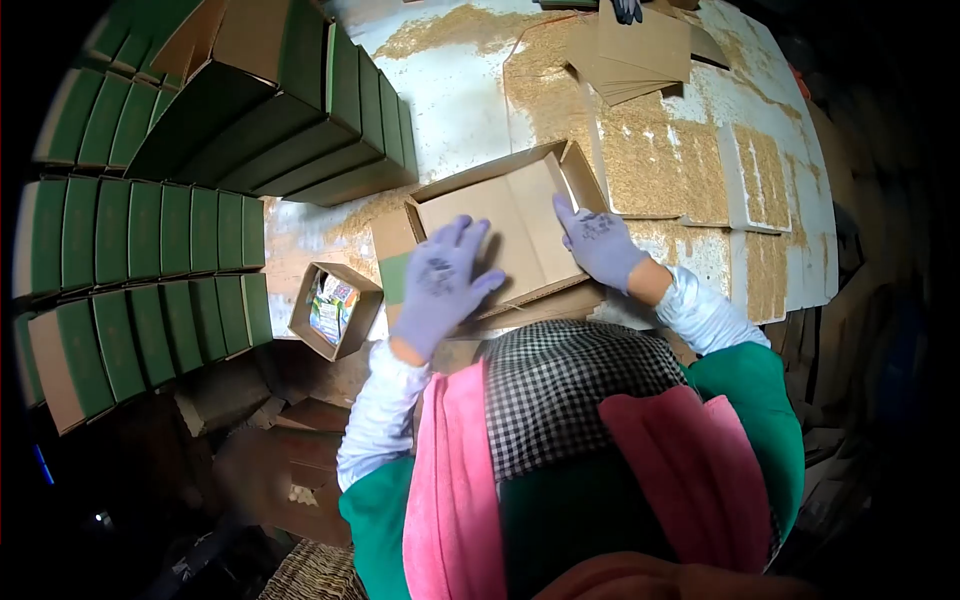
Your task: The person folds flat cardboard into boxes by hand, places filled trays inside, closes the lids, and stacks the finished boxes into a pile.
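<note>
An uncovered cardboard box (430, 190) lies on the table in front of me, with a creased brown cardboard sheet (515, 215) inside it. My left hand (440, 285), in a pale purple glove, is at the box's left side with its fingers spread over the sheet. At the right end, my right hand (603, 246), in a matching glove, bends over the box wall, one finger stretched along the inside; its other fingertips are hidden. A green and brown cardboard piece (395, 262) shows beside the left hand.
Stacked green boxes (130, 235) fill the left, with more green boxes (330, 110) behind. A small box (340, 310) with colourful printed packets stands nearby. Grain-like bits (665, 165) cover panels on the right. Cardboard sheets (640, 50) and another person's dark glove (628, 10) are at the far side.
</note>
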Motion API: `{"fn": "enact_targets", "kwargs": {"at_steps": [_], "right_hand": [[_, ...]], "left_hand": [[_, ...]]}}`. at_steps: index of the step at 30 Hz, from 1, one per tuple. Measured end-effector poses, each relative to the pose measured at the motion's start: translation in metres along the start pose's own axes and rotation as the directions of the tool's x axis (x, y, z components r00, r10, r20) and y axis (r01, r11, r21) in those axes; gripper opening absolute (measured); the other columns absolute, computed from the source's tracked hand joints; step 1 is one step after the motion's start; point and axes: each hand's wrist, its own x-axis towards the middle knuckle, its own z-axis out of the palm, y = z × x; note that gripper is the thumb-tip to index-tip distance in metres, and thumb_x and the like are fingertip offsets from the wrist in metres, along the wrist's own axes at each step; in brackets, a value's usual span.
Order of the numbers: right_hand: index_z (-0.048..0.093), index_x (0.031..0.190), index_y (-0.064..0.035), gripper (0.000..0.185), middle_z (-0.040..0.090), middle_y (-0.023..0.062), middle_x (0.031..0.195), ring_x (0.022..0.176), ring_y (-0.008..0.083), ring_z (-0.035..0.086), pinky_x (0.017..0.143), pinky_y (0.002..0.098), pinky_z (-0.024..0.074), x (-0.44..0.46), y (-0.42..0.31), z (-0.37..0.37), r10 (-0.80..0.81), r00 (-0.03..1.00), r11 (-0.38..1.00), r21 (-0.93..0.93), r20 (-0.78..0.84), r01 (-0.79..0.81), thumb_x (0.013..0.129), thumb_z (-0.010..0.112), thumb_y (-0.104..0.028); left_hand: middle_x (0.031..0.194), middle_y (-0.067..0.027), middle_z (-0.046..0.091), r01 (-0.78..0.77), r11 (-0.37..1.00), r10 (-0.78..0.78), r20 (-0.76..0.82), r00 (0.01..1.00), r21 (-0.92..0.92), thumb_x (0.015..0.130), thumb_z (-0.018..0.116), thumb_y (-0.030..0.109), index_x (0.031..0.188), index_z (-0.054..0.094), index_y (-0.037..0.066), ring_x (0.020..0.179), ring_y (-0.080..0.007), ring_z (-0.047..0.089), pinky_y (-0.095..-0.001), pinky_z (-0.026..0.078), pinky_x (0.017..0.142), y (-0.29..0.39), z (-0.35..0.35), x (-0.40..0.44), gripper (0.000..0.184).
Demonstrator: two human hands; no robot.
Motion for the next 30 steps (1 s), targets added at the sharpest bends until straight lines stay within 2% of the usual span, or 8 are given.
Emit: {"fn": "enact_targets", "kwargs": {"at_steps": [5, 9, 12, 15, 20, 26, 28, 30], "right_hand": [[0.052, 0.135, -0.0014, 0.047, 0.069, 0.0164, 0.108, 0.104, 0.0288, 0.067, 0.085, 0.0422, 0.0513, 0.029, -0.016, -0.011, -0.060, 0.978, 0.805, -0.570, 0.202, 0.167, 0.092, 0.055, -0.023], [0.055, 0.133, -0.0083, 0.050, 0.068, 0.0181, 0.102, 0.099, 0.0345, 0.066, 0.086, 0.0441, 0.0510, -0.024, 0.016, -0.065, 0.054, 0.925, 0.992, 0.130, -0.376, -0.005, 0.093, 0.055, -0.039], [0.051, 0.136, -0.0066, 0.058, 0.064, 0.0215, 0.109, 0.105, 0.0363, 0.062, 0.095, 0.0445, 0.0459, 0.002, 0.046, -0.044, -0.055, 0.976, 0.991, 0.110, -0.212, 0.080, 0.091, 0.056, -0.044], [0.048, 0.139, -0.0037, 0.074, 0.054, 0.0250, 0.126, 0.122, 0.0375, 0.051, 0.108, 0.0419, 0.0367, 0.055, 0.039, 0.035, -0.419, 0.886, 0.907, -0.147, -0.199, 0.395, 0.084, 0.063, -0.050], [0.021, 0.155, -0.0074, 0.097, 0.050, 0.0239, 0.135, 0.127, 0.0336, 0.048, 0.115, 0.0390, 0.0266, 0.064, 0.077, 0.065, -0.026, 0.830, 0.917, 0.317, -0.557, 0.241, 0.081, 0.071, -0.046], [0.032, 0.150, -0.0054, 0.069, 0.053, 0.0154, 0.135, 0.117, 0.0229, 0.056, 0.097, 0.0323, 0.0489, 0.032, 0.029, 0.031, 0.036, 0.947, -0.101, 0.941, -0.320, 0.322, 0.091, 0.065, -0.022], [0.039, 0.145, -0.0027, 0.058, 0.054, 0.0153, 0.135, 0.121, 0.0232, 0.056, 0.101, 0.0340, 0.0480, 0.013, 0.031, -0.017, 0.023, 0.975, -0.551, 0.811, -0.221, 0.197, 0.093, 0.061, -0.016], [0.041, 0.144, -0.0003, 0.054, 0.053, 0.0151, 0.138, 0.123, 0.0248, 0.055, 0.105, 0.0366, 0.0465, 0.012, 0.035, -0.069, 0.112, 0.827, -0.386, 0.743, -0.551, 0.547, 0.095, 0.059, -0.016]], "left_hand": [[0.117, -0.0126, 0.060, -0.035, 0.996, 0.007, 0.312, 0.950, 0.086, 0.085, 0.068, 0.032, 0.126, 0.055, 0.007, 0.112, -0.0330, 0.057, -0.0417, 0.045, 0.096, -0.005, 0.056, 0.010, 0.050], [0.131, -0.0188, 0.055, 0.131, 0.941, -0.206, -0.223, 0.953, -0.313, 0.086, 0.067, 0.016, 0.138, 0.048, 0.003, 0.121, -0.0363, 0.054, -0.0394, 0.041, 0.105, -0.038, -0.007, -0.039, 0.056], [0.142, -0.0200, 0.046, 0.551, 0.222, -0.526, 0.377, 0.762, -0.804, 0.084, 0.075, 0.025, 0.149, 0.028, -0.001, 0.129, -0.0302, 0.049, -0.0353, 0.038, 0.108, -0.085, 0.051, -0.058, 0.084], [0.131, -0.0176, 0.051, 0.497, 0.228, -0.517, 0.329, 0.790, -0.837, 0.074, 0.086, 0.030, 0.146, 0.025, -0.005, 0.118, -0.0244, 0.053, -0.0327, 0.046, 0.098, -0.035, 0.067, -0.014, 0.100], [0.124, -0.0192, 0.057, 0.428, 0.393, -0.684, 0.052, 0.727, -0.814, 0.070, 0.088, 0.030, 0.139, 0.036, -0.005, 0.112, -0.0245, 0.058, -0.0322, 0.050, 0.093, -0.048, 0.118, -0.026, 0.093], [0.123, -0.0112, 0.062, 0.324, 0.372, -0.460, 0.131, 0.878, -0.870, 0.076, 0.084, 0.029, 0.143, 0.043, 0.000, 0.108, -0.0175, 0.060, -0.0312, 0.049, 0.094, -0.084, 0.065, -0.008, 0.084], [0.118, -0.0110, 0.064, 0.161, 0.558, -0.424, -0.113, 0.899, -0.814, 0.082, 0.078, 0.022, 0.141, 0.046, 0.001, 0.108, -0.0150, 0.060, -0.0309, 0.048, 0.096, -0.098, -0.013, 0.018, 0.070], [0.139, -0.0179, 0.049, -0.080, 0.853, -0.400, -0.744, 0.536, -0.516, 0.083, 0.077, 0.019, 0.143, 0.039, -0.003, 0.131, -0.0268, 0.046, -0.0379, 0.032, 0.113, -0.096, -0.125, 0.040, 0.075]]}}
